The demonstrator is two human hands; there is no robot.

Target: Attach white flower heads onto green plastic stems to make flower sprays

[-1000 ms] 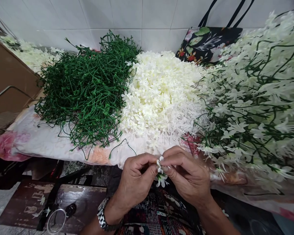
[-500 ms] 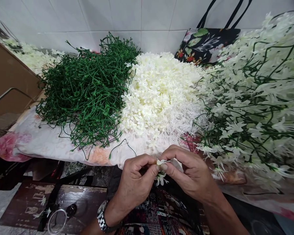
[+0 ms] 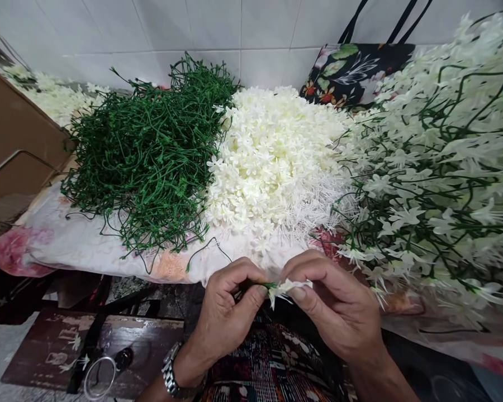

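Head view: at 6 o'clock, left hand (image 3: pixel 225 314) fingers pinched shut on green stem (image 3: pixel 269 285), right hand (image 3: pixel 337 310) fingers gripping white flower (image 3: pixel 288 287) at stem tip; flower pile (image 3: pixel 272 162) at 12 o'clock.

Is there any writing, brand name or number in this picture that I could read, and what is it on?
No text here can be read.
Dark board: pale worn marks, too blurred to read.
Wristwatch: only the band shows, no brand visible.
Floral bag: flower print only, no words.
Flower sprig pinched between the left hand and the right hand: no label.
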